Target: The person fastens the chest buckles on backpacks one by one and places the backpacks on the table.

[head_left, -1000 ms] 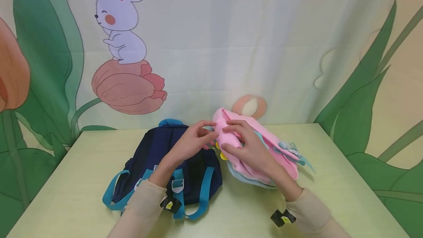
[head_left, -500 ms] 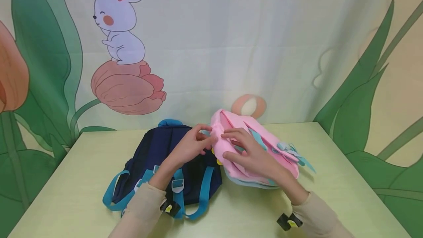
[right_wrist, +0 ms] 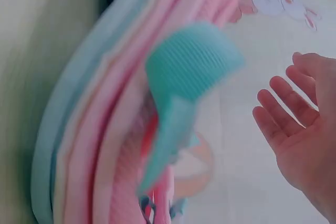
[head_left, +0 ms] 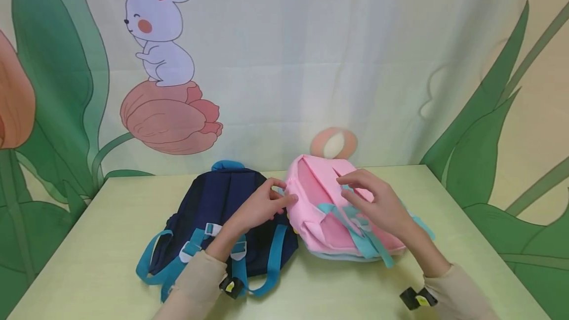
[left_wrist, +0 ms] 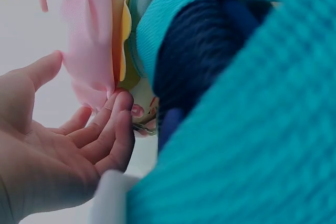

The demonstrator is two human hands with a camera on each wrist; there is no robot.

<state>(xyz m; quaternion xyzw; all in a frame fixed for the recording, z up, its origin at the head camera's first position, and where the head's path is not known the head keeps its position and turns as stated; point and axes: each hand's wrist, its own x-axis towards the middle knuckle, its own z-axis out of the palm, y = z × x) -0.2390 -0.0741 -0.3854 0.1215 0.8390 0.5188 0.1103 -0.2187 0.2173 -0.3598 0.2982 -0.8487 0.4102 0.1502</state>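
A pink backpack (head_left: 306,196) with light blue trim lies tilted on the table, its back panel and turquoise straps (head_left: 366,241) facing up. My left hand (head_left: 262,204) holds its left end, thumb on one side and fingertips on the other. The left wrist view shows the thumb and fingers of this hand (left_wrist: 68,135) at the pink cloth, near a yellow trim piece (left_wrist: 125,40). Above the backpack's right part, my right hand (head_left: 378,201) is raised with fingers apart. Seen from the right wrist, that hand (right_wrist: 304,124) holds nothing, apart from a blurred turquoise strap (right_wrist: 194,61).
Left of the pink backpack lies a navy backpack (head_left: 209,201), straps up, with turquoise straps (head_left: 273,260) and white buckles (head_left: 212,229). Both rest on a pale green table (head_left: 111,241). Behind the table hangs a printed curtain (head_left: 266,63) with a rabbit and tulips.
My right hand has lifted off the pink backpack and moved right. The backpack has settled flatter, and its turquoise straps now lie across it. My left hand stays at its left end, slightly lower.
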